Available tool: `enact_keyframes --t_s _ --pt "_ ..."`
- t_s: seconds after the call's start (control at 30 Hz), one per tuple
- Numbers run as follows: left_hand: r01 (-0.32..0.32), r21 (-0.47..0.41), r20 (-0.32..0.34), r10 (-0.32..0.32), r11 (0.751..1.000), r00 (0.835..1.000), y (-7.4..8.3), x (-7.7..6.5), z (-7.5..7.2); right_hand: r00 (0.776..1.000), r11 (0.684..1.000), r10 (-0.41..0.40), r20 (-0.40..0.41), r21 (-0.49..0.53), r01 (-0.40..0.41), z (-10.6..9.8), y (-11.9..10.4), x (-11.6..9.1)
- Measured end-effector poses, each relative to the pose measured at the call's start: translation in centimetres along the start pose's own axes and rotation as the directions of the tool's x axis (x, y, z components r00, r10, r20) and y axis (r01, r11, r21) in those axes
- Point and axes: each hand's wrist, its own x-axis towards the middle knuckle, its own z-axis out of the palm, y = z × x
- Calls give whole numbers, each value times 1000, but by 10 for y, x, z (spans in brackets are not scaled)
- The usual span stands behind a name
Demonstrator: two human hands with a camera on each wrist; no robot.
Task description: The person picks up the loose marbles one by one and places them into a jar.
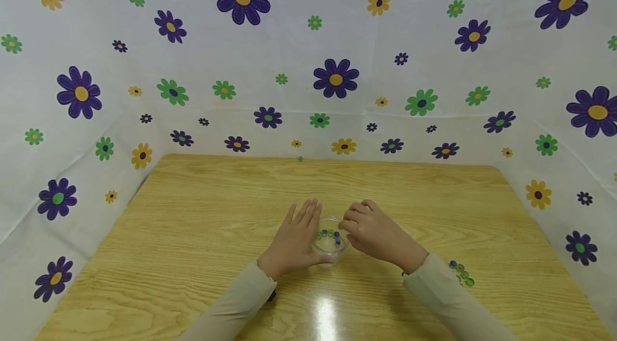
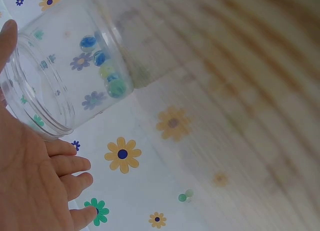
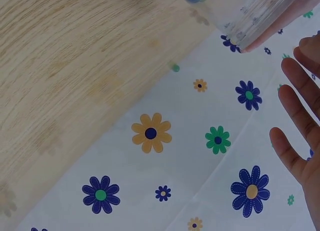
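A clear round jar (image 1: 332,252) without a lid stands upright on the table. Several blue, green and yellowish glass marbles (image 2: 102,61) lie on its bottom. My left hand (image 1: 296,239) rests against the jar's left side, fingers straight, and the thumb reaches along its near side. In the left wrist view that thumb touches the rim. Over the jar's right rim is my right hand (image 1: 373,231), its index finger and thumb bent toward the opening. In the right wrist view its other fingers (image 3: 285,146) are spread, while the tips of thumb and index are hidden.
A small group of blue and green marbles (image 1: 461,271) lies on the wooden table (image 1: 212,212), beside my right forearm. One green marble (image 1: 300,158) sits by the table's far edge. A white cloth (image 1: 289,52) with printed flowers hangs behind and along both sides.
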Motion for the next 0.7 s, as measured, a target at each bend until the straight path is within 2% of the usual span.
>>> enact_keyframes --t_s 0.27,0.7 --pt "-11 10 -19 11 1000 1000 -1 1 2 1000 1000 -9 -25 2 9 -1 1 -1" --pt "-6 5 -5 6 1000 1000 0 1 0 1000 1000 -4 -25 -9 3 -4 2 -4"
